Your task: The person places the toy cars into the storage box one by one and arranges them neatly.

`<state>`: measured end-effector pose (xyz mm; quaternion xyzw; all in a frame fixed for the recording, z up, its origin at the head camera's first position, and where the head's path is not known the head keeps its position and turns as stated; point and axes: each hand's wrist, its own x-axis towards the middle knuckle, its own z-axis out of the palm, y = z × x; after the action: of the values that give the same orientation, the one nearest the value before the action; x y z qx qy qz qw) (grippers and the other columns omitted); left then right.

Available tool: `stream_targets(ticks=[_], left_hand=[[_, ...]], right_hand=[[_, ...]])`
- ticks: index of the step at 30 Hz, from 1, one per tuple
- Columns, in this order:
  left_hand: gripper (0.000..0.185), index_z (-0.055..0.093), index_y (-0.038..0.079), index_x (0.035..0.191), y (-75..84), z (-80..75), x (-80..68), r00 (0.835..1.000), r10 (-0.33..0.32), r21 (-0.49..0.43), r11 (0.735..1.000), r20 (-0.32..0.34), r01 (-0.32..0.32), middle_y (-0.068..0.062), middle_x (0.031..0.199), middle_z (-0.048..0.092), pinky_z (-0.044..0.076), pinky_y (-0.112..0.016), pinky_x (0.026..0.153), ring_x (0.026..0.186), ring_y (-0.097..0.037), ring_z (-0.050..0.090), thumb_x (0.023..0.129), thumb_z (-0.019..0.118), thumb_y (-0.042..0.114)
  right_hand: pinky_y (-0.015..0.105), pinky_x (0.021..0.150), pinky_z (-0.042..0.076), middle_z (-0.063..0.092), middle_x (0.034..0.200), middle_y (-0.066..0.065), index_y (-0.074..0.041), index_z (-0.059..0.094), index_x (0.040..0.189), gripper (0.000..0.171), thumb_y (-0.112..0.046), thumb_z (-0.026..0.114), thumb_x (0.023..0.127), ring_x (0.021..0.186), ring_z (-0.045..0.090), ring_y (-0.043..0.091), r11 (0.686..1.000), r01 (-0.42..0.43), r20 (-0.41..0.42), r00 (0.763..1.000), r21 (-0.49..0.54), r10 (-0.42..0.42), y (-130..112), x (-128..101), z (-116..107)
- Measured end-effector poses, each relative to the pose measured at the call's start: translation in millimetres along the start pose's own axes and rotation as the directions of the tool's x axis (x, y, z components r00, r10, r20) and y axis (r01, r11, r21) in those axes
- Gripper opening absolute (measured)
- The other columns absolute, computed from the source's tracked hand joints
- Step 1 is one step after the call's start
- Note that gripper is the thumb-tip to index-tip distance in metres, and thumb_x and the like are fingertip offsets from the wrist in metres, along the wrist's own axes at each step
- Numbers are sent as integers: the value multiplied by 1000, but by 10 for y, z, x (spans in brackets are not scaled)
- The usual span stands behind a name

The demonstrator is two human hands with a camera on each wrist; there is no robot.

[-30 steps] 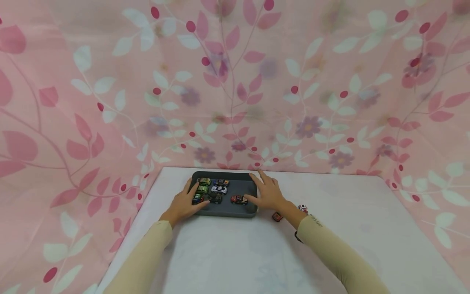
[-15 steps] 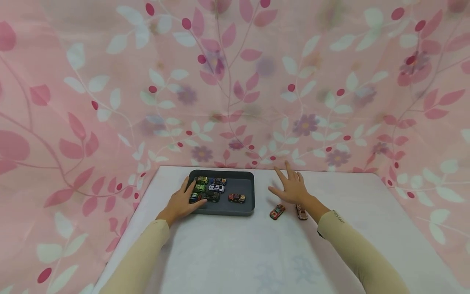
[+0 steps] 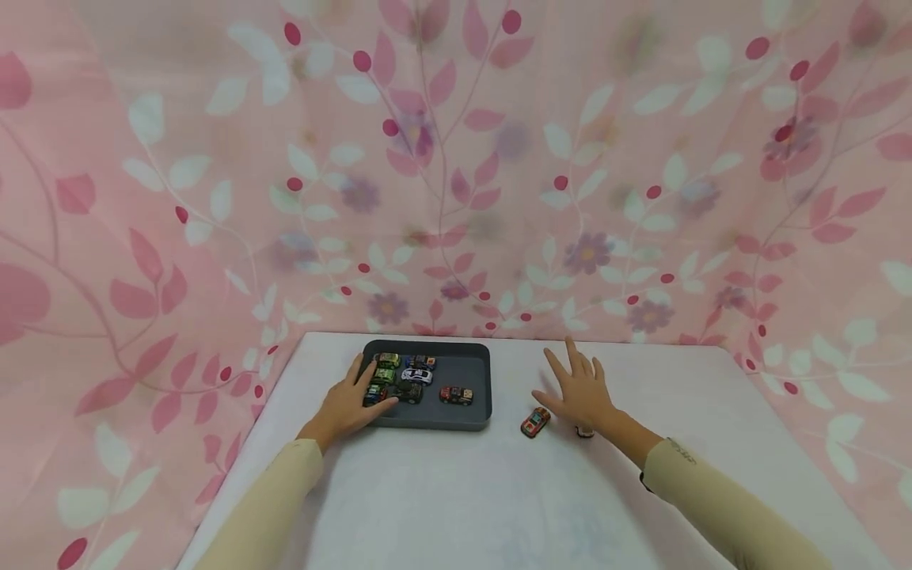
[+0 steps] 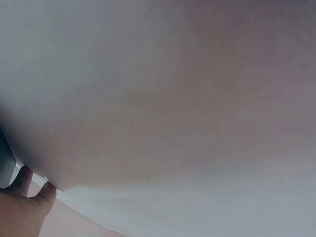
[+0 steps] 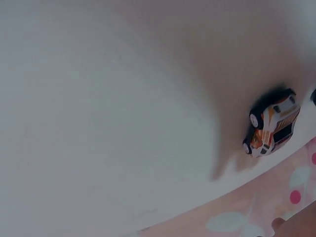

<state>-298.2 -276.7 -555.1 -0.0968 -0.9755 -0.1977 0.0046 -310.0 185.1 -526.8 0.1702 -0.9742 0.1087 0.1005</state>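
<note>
A dark grey tray (image 3: 466, 376) holds several small toy cars, with a green toy car (image 3: 385, 376) and a white toy car (image 3: 416, 376) among those grouped at its left. A red toy car (image 3: 456, 395) sits alone further right in it. My left hand (image 3: 345, 408) rests on the tray's left side, fingers extended and thumb at the front rim. Over the table my right hand (image 3: 586, 397) hovers with fingers spread, holding nothing. Just left of it lies a red-orange toy car (image 3: 536, 422). A white-and-orange toy car (image 5: 276, 126) is below, mostly covered by that hand in the head view.
The white-covered table (image 3: 442, 491) stretches in front of the tray and to the right. A pink floral cloth (image 3: 456, 198) hangs behind the table and along both sides.
My right hand has left the red toy car in the tray and moved right, over the loose toy cars. My left hand stays at the tray's left side. The head view shifts slightly.
</note>
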Motion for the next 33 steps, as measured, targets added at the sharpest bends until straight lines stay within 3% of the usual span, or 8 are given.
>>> stream_targets(ticks=[4,6,10,16,22,26,29,33], left_hand=[[101,22,11,159,-11,27,-27,1000,5,1,1000,-28,-5,-21,165,6,35,-66,106,129,-54,47,86,55,73],[100,23,11,159,-11,31,-29,999,11,5,1000,-40,-11,-20,165,8,34,-66,106,128,-54,47,86,55,73],[99,23,12,159,-6,47,-36,1000,6,14,1000,-19,-6,-20,165,7,34,-66,107,129,-54,47,87,54,73],[99,22,14,159,-1,47,-40,1000,-7,-15,1000,-13,6,-18,166,4,30,-68,109,131,-55,44,86,54,73],[99,24,12,159,-14,128,-67,1000,-2,-11,1000,-17,2,-20,166,6,30,-68,108,130,-57,44,87,53,73],[99,22,15,159,-8,133,-78,1000,-14,-15,1000,-1,14,-17,167,4,29,-67,110,132,-55,42,86,54,74],[100,20,15,160,-8,81,-51,1000,-20,-15,1000,-1,20,-16,167,2,28,-67,111,134,-55,41,86,53,74],[101,19,13,160,-19,38,-27,1000,-20,-4,1000,-6,20,-17,167,2,29,-67,111,133,-55,41,87,53,74]], right_hand=[[66,102,36,27,154,30,-11,36,152,84,-56,65,88,122,49,51,999,-31,-26,999,37,32,-149,-148,56],[55,84,51,36,143,30,-9,39,149,81,-53,68,88,107,57,45,995,-66,-19,998,81,67,-236,-210,85],[34,53,47,44,129,27,-8,42,146,78,-55,66,88,76,59,27,980,-129,75,990,154,118,-397,-312,139],[29,53,39,48,114,20,-10,51,139,70,-56,66,89,63,50,18,953,-199,183,970,227,160,-557,-347,192],[28,59,44,49,107,14,-15,69,110,31,-37,72,89,67,51,17,962,-136,200,976,237,88,-575,-377,248],[32,67,49,50,106,13,-15,69,98,22,-32,77,85,75,53,18,967,-61,168,986,246,19,-567,-376,281],[33,68,51,50,109,17,-11,67,105,29,-26,79,83,78,54,19,967,-51,145,989,250,14,-580,-304,274],[37,71,55,49,120,23,-6,56,130,53,-22,78,84,81,56,21,954,-156,185,977,256,110,-613,-202,248]])
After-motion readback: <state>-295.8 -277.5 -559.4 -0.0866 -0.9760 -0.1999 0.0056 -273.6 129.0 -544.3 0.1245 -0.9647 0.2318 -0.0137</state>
